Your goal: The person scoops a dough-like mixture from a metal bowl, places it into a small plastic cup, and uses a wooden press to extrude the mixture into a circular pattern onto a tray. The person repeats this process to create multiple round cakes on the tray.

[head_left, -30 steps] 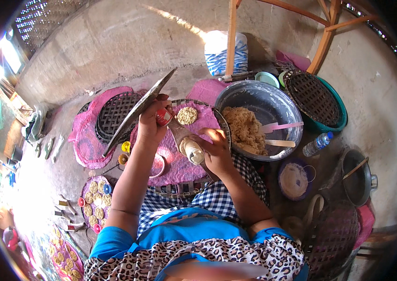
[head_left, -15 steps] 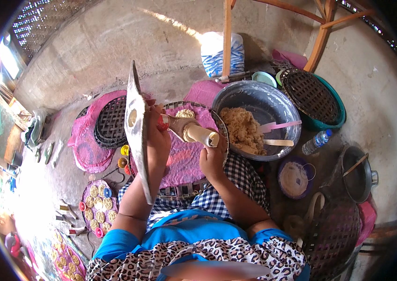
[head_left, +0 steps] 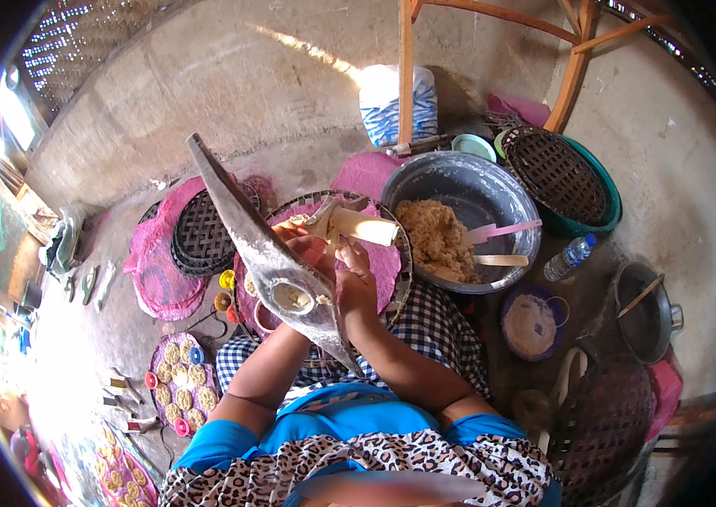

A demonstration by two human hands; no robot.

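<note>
A long wooden press (head_left: 244,220) with pointed ends slants in front of me. Pale dough fills the round hole in its middle, and a pale cylinder (head_left: 362,226) sticks out on its far side. My left hand (head_left: 303,245) is closed around the press behind the long piece, partly hidden by it. My right hand (head_left: 355,275) is closed at the press just below the cylinder; its exact grip is partly hidden. Beneath both hands, a round woven tray (head_left: 409,283) lined with pink cloth (head_left: 388,283) rests over my lap, with bits of pale dough on it.
Right of the tray stands a grey basin (head_left: 502,182) of brown dough (head_left: 434,237) with a pink spatula (head_left: 502,230). A water bottle (head_left: 569,258), a powder bowl (head_left: 531,321) and a pan (head_left: 645,325) lie farther right. Stacked woven trays (head_left: 214,228) and shaped dough pieces (head_left: 180,372) are at left.
The press has tilted from nearly upright, its far end swinging left and its near end right. My right hand has shifted left, closer to my left hand.
</note>
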